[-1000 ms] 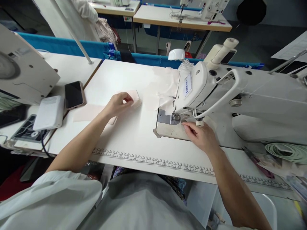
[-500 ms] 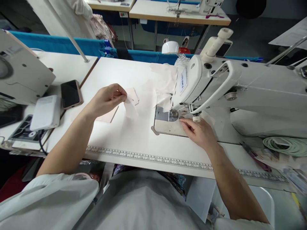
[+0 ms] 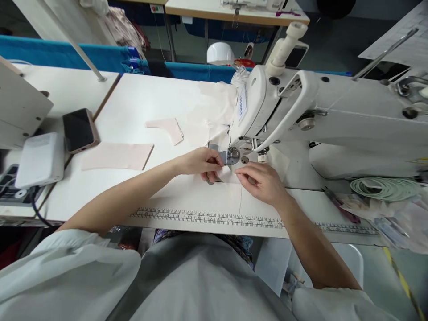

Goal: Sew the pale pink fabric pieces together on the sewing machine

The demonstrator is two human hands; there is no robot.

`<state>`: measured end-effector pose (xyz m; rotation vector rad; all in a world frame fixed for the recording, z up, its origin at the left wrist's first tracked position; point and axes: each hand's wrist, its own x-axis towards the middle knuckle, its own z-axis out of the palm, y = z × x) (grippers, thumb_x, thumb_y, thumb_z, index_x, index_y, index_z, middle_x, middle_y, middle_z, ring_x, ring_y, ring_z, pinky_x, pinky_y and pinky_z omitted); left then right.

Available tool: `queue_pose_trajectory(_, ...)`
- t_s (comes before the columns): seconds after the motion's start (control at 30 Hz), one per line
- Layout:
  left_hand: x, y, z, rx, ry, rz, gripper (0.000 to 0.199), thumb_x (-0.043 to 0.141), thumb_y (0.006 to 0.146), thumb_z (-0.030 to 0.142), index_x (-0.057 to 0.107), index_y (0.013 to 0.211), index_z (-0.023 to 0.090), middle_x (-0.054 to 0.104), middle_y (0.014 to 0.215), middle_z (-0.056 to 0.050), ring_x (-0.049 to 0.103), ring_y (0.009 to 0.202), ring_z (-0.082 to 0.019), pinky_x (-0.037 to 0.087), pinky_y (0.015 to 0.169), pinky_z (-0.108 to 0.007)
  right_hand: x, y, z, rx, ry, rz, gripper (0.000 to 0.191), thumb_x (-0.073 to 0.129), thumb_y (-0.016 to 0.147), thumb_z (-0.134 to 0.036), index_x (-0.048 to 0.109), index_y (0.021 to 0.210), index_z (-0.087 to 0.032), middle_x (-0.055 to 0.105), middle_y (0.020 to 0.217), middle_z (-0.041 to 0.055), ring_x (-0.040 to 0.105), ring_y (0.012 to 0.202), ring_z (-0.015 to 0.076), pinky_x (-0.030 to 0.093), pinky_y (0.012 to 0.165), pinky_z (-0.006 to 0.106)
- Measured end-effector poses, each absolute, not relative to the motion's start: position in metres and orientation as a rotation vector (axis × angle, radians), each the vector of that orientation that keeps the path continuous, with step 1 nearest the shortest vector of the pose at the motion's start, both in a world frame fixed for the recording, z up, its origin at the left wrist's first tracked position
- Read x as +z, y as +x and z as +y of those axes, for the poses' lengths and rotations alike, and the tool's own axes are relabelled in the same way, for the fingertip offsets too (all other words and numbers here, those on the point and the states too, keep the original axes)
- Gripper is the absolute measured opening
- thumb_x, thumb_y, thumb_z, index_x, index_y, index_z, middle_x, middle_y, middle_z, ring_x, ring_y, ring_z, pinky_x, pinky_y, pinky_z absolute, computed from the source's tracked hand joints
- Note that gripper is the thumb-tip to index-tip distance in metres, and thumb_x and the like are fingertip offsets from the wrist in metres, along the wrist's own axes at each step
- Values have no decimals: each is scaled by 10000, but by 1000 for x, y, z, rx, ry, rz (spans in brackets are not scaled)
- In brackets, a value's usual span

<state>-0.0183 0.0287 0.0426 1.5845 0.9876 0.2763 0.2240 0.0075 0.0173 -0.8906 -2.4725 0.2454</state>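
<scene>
My left hand (image 3: 205, 164) is closed on a small pale fabric piece (image 3: 227, 174) just in front of the needle area of the white sewing machine (image 3: 254, 107). My right hand (image 3: 261, 180) is closed in a pinch at the right side of that piece; what lies between its fingertips is too small to make out. A thin thread hangs down over the table below. Two pale pink cut pieces lie to the left, a curved one (image 3: 169, 128) and a long one (image 3: 117, 156). More pale fabric (image 3: 214, 102) lies behind the needle area.
A phone (image 3: 80, 130) and a white box-shaped device (image 3: 42, 159) are at the left. A printed ruler (image 3: 207, 218) runs along the table's front edge. Snips (image 3: 341, 206) and a green coil (image 3: 384, 188) lie at the right.
My left hand has moved right with the thin pale piece, from beside the cut pieces to the needle area. My right hand stays near the machine bed. The view has shifted slightly.
</scene>
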Motion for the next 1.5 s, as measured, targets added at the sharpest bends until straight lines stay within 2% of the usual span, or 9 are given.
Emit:
queue_pose_trajectory(0.17, 38, -1, 48, 238, 1915, 1204, 153, 485, 814, 93, 619, 865, 148, 672, 691, 7, 594, 514, -86, 475, 542, -213, 10, 220, 6, -73, -806, -2604, 262, 493, 972, -280, 669, 1128, -164, 626, 871, 50, 581, 772, 149, 416, 746, 304)
queue_pose_trajectory(0.4, 40, -2, 19, 319, 2492, 1563, 249, 474, 926, 177, 619, 1121, 123, 681, 1050, -102, 643, 949, -230, 504, 658, -288, 8, 203, -13, -232, -1053, -2598, 395, 478, 985, -432, 655, 1148, -118, 664, 862, 63, 581, 733, 174, 394, 730, 333)
queue_pose_trajectory(0.67, 19, -4, -68, 380, 3000, 1117, 398, 399, 1007, 271, 534, 1310, 51, 593, 1353, -153, 538, 1250, -285, 465, 1024, -439, 10, 203, -12, -68, -1170, -2456, 286, 407, 987, -198, 676, 1079, -168, 714, 882, 49, 622, 775, 166, 411, 725, 304)
queue_pose_trajectory(0.8, 12, -12, -75, 254, 3009, 975, 430, 401, 991, 227, 481, 1375, 50, 506, 1457, -139, 462, 1349, -299, 354, 1132, -510, 11, 216, 0, -87, -1061, -2528, 275, 436, 984, -205, 674, 1119, -182, 687, 925, 55, 616, 831, 165, 421, 762, 309)
queue_pose_trajectory(0.97, 21, -34, -64, 301, 2939, 833, 359, 372, 1005, 215, 549, 1296, 103, 540, 1433, -107, 463, 1359, -255, 281, 1192, -475, 11, 214, -1, -82, -961, -2671, 288, 467, 991, -302, 651, 1185, -192, 638, 952, 52, 583, 826, 161, 399, 806, 327)
queue_pose_trajectory(1.13, 25, -41, -58, 425, 2851, 825, 278, 396, 1001, 222, 608, 1154, 125, 627, 1320, -110, 508, 1317, -262, 300, 1178, -512, 11, 204, -10, -193, -1013, -2676, 329, 437, 1005, -327, 634, 1202, -153, 636, 904, 50, 578, 792, 162, 383, 777, 323)
queue_pose_trajectory(1.3, 26, -47, -73, 495, 2781, 978, 263, 436, 1003, 258, 578, 1202, 161, 621, 1327, -103, 542, 1275, -242, 396, 1122, -479, 10, 204, -9, -326, -958, -2632, 309, 467, 987, -292, 651, 1171, -126, 647, 892, 57, 584, 790, 171, 380, 766, 319)
queue_pose_trajectory(1.4, 26, -75, -79, 603, 2643, 1208, 223, 441, 993, 219, 603, 1134, 160, 689, 1158, -100, 648, 1051, -193, 534, 932, -366, 7, 206, -5, -348, -944, -2602, 297, 493, 973, -281, 666, 1155, -122, 628, 847, 54, 564, 749, 169, 382, 748, 317)
queue_pose_trajectory(1.5, 28, -121, -78, 804, 2462, 1610, 178, 468, 972, 200, 637, 976, 146, 699, 928, -89, 652, 868, -178, 550, 751, -303, 5, 206, -2, -366, -908, -2588, 292, 507, 967, -285, 673, 1140, -119, 626, 839, 50, 556, 732, 165, 396, 740, 317)
